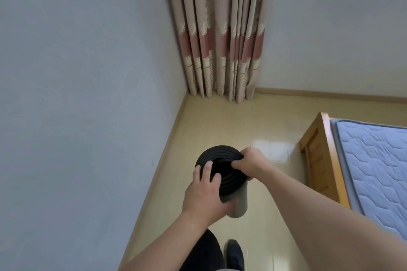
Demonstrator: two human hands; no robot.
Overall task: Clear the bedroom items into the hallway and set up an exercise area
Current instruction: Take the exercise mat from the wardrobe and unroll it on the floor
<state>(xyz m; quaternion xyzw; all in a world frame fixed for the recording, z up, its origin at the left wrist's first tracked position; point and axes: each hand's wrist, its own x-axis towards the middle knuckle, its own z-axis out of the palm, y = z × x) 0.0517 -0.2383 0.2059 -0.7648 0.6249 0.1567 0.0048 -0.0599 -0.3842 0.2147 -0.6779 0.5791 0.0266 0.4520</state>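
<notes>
Holding the rolled mat (222,174) upright over the floor (220,121) between wall (77,94) and bed (330,160): my left hand (204,193) cups its side, fingers curled over the rim; my right hand (251,163) pinches the top edge. Likely light, soft foam, prone to unrolling; best gripped around the barrel.

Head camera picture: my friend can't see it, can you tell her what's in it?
Two hands hold a rolled-up black mat upright, seen from above: the left hand grips its side, the right hand its top edge. Below is a beige floor, with patterned curtains in the corner and a bed on the right.
</notes>
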